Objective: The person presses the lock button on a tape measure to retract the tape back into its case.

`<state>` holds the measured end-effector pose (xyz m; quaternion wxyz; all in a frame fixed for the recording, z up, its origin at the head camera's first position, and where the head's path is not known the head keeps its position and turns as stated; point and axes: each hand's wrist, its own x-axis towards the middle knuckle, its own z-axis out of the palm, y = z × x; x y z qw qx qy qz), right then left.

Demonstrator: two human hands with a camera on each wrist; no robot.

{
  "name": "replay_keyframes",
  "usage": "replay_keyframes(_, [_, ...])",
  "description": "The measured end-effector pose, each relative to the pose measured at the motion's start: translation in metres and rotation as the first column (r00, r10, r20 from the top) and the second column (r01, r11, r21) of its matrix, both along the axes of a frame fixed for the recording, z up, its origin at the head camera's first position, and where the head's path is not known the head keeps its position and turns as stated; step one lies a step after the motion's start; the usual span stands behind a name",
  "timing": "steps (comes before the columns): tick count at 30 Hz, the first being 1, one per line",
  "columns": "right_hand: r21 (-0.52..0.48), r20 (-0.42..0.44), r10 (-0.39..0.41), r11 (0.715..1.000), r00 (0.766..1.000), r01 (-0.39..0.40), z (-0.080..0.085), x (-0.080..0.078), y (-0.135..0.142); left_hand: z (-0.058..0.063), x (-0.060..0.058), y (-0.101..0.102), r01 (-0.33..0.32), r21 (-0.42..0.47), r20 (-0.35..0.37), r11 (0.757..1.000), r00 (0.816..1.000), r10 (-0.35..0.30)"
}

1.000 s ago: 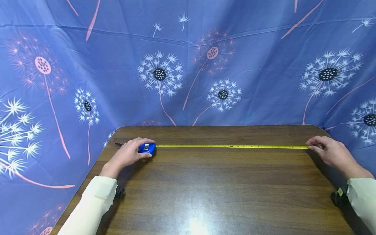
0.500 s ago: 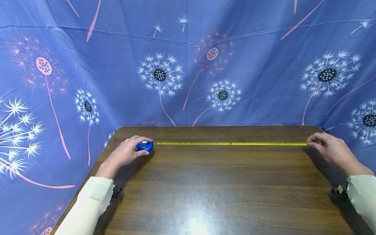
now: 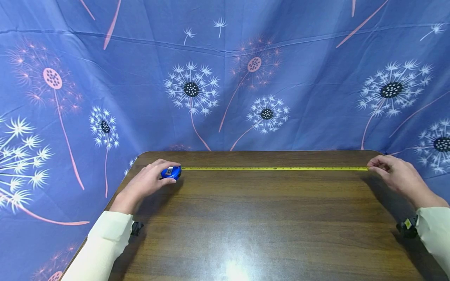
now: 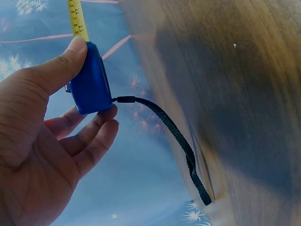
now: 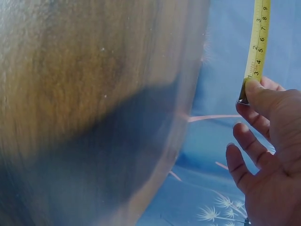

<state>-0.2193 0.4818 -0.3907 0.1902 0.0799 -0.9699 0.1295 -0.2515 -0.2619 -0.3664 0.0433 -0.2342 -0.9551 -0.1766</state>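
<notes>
My left hand (image 3: pixel 147 179) grips the blue case of a tape measure (image 3: pixel 171 173) near the table's far left corner. In the left wrist view, thumb and fingers hold the case (image 4: pixel 91 82) between them, and a black wrist strap (image 4: pixel 174 132) dangles from it. The yellow blade (image 3: pixel 274 168) stretches straight across to the right. At its end my right hand (image 3: pixel 399 177) pinches the tip between thumb and forefinger. The right wrist view shows the thumb over the first numbers of the blade (image 5: pixel 257 42), with the metal end hook just past it.
Beneath both hands is a brown wood-grain table (image 3: pixel 253 218) with rounded far corners; both hands cast shadows on it. A blue cloth (image 3: pixel 225 89) printed with dandelions hangs behind the table and along its sides.
The case and the extended blade have shifted farther back over the table and slightly left. The black strap, seen beside the left hand earlier, is now hidden in the head view.
</notes>
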Motion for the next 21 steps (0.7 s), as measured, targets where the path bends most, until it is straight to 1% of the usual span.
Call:
replay_keyframes(4, [0.005, -0.024, 0.011, 1.000, 1.000, -0.011, 0.002, 0.001, 0.000, 0.001, 0.001, 0.000, 0.003, -0.004, 0.005, 1.000, 1.000, -0.003])
replay_keyframes(9, [0.006, -0.028, 0.015, 1.000, 1.000, -0.015, 0.005, 0.002, 0.000, 0.003, 0.003, -0.002, -0.001, -0.001, 0.002, 1.000, 1.000, 0.001])
replay_keyframes(21, [0.004, -0.092, 0.055, 0.998, 0.994, -0.055, 0.012, 0.002, -0.005, 0.011, 0.008, -0.009, -0.002, 0.041, 0.013, 0.999, 1.000, 0.002])
